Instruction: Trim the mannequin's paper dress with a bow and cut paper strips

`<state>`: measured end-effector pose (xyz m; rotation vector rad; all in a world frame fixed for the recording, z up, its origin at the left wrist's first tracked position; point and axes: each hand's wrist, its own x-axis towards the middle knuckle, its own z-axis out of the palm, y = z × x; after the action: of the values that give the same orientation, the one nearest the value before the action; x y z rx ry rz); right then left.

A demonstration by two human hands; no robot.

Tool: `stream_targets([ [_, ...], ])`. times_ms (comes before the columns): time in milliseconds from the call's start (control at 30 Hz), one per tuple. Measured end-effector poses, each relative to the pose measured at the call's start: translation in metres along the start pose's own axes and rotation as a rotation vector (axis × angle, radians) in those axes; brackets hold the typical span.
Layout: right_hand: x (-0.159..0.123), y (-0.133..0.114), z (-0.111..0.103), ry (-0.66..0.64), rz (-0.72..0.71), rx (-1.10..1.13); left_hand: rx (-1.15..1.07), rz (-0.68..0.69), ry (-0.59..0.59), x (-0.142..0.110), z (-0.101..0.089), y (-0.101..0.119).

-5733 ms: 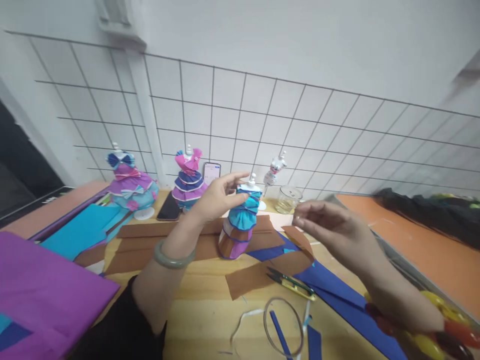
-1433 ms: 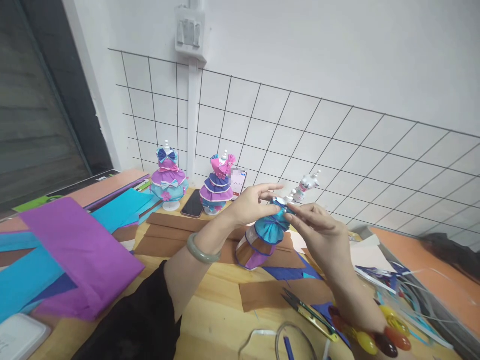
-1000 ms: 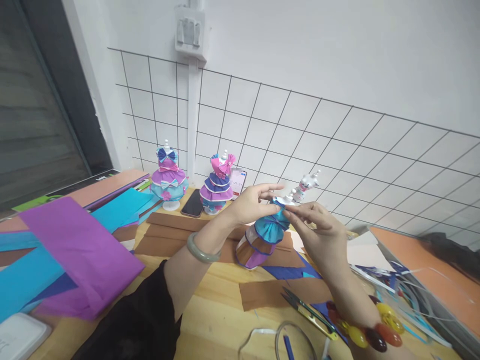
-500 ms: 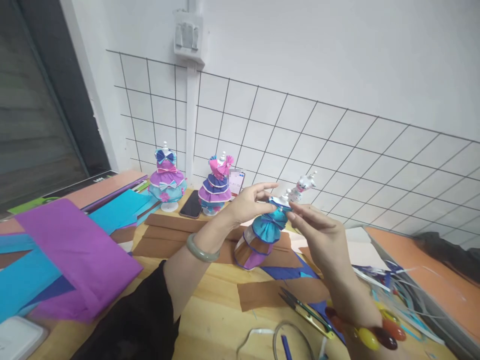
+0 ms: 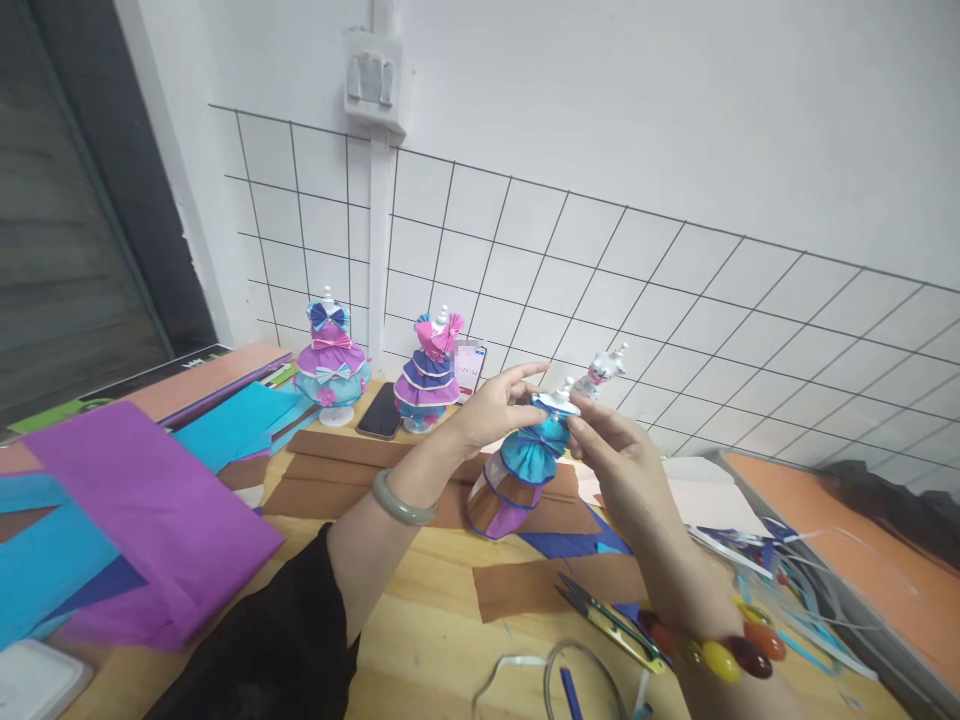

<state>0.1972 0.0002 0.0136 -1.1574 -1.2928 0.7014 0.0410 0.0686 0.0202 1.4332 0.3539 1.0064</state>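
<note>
And right at the middle of the bench, busy at the turquoise-topped dress form, with both hands in close! Standing over brown material, leaning rightward in view, with a brown, white and purple skirt below. Up at its neckline from one side, the left hand: thumb against the bodice, fingers spread and lifted clear of it. In from the other side, the right hand: thumb and forefinger close together at the bodice's edge, too small to tell whether pinching anything.

Now just behind, partly hidden by the right hand, a spotted white form. Over to the left, upright, a form with a dark blue bow and a pink-topped form, with a dark phone lying between and a lit phone propped behind. Down in front, a loose brown strip, then snips, blades by its edge, and near them a thin ring around part of a blue strip. Far left, a big purple sheet over blue pieces; off right, pale sheets beside tangled trimmings.
</note>
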Motion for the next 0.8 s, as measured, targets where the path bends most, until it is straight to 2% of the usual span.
stream_targets([
  [133, -0.001, -0.003, 0.004, -0.03, -0.016, 0.01, -0.041, 0.003, -0.017, -0.001, -0.002, -0.001],
  [300, -0.003, 0.0, 0.0, 0.027, 0.017, -0.033, -0.106, -0.005, -0.073, -0.002, -0.006, -0.001],
  [600, -0.012, -0.001, -0.009, 0.021, 0.098, 0.085, -0.038, -0.018, -0.07, -0.004, -0.004, 0.003],
  [800, -0.022, -0.002, -0.021, 0.033, 0.147, -0.003, -0.014, -0.034, -0.066, -0.004, -0.001, 0.007],
])
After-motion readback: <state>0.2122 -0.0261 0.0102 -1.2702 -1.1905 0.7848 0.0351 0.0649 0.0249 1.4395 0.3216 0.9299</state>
